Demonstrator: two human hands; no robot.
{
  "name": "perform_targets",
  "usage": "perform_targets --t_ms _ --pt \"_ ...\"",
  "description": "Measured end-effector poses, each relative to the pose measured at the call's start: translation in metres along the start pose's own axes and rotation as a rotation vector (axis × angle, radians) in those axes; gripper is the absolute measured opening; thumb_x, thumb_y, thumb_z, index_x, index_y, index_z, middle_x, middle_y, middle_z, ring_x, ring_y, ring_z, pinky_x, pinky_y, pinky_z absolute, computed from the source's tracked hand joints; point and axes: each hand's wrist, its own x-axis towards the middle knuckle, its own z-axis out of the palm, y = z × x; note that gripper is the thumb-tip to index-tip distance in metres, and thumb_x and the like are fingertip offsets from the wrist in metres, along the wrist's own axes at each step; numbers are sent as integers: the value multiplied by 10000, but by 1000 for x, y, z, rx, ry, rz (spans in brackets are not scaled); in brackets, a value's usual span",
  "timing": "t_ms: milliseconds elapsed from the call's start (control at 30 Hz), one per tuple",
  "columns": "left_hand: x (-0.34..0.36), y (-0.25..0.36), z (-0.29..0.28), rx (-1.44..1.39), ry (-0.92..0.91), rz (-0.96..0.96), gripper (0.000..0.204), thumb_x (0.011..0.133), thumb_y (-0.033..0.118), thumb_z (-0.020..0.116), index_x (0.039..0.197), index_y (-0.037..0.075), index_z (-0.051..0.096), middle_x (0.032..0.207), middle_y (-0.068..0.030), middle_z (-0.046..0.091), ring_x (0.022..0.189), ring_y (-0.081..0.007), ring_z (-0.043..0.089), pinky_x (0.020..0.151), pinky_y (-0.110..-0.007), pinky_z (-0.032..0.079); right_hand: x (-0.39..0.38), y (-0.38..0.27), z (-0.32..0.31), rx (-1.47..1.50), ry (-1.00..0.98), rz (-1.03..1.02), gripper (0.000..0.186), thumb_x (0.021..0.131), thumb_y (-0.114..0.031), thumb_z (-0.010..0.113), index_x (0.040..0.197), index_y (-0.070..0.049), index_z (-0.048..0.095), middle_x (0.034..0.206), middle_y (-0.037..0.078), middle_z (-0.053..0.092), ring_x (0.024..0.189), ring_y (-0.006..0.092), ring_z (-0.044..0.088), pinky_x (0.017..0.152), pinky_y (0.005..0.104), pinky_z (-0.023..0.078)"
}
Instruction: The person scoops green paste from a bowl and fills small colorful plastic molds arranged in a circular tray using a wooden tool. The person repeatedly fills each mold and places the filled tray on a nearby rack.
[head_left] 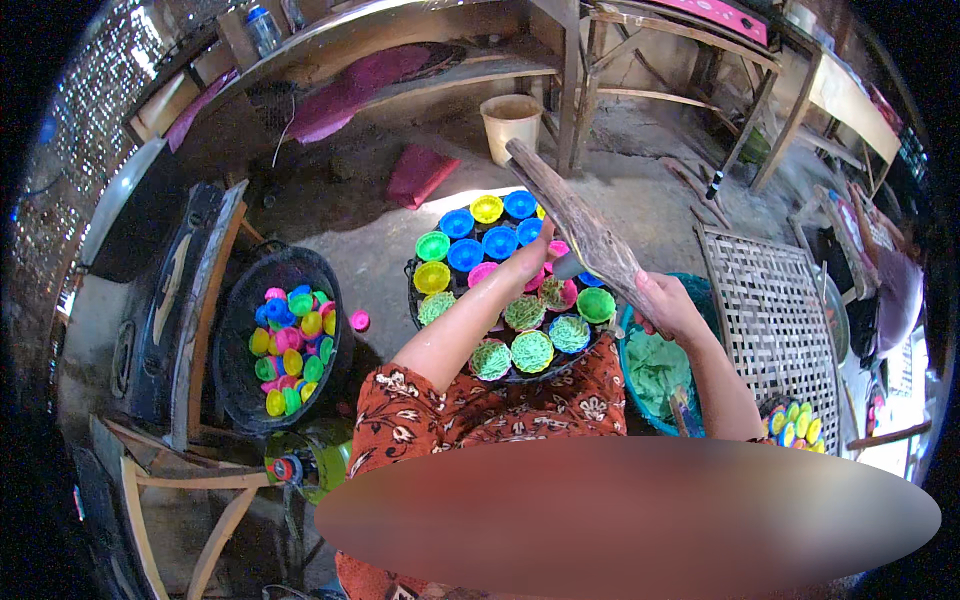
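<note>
A long, weathered wooden noodle press [585, 225] slants over a round tray of small moulds, with a grey cylinder [568, 265] below its middle. My right hand [668, 305] is closed around its near right end. At its left side, my left hand [541, 250] grips it from below, its fingers mostly hidden behind the wood. Beneath are blue [500, 242], yellow [432, 277], pink and green moulds. Several of the nearer moulds hold nests of pale green strands [532, 350]; the farther ones look bare.
At left, a black basin [225, 370] holds many coloured moulds; one pink mould [359, 320] lies beside it. A teal basin [628, 375] with green dough [658, 365] stands at my right, near a woven bamboo rack [765, 300]. Beyond are a cream bucket [510, 125] and wooden benches.
</note>
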Motion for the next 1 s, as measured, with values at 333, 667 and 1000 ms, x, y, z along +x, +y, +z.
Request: perform_targets --t_ms 333,667,1000 --pt "-27 -9 5 636 204 -51 680 880 620 286 1249 90 500 1376 -193 346 1301 -365 224 1054 -491 194 4 26 6 244 111 -64 500 899 -509 404 878 -35 561 559 35 525 389 98 459 347 235 348" --pt "-82 23 4 1158 475 766 575 660 324 705 1152 79 536 1271 -166 425 1175 -355 379 964 -527 276 -31 10 7 311 140 -45 446 928 -453 387 885 -42 555 586 45 547 431 123 507 387 259 396" --pt "-80 71 72 1158 344 1225 173 620 185 650 646 56 537 591 -140 574 563 -308 590 548 -413 475 -33 -63 -3 -468 825 -913 480 761 -286 638 1099 27 503 954 212 531 915 358 519 798 416 425"
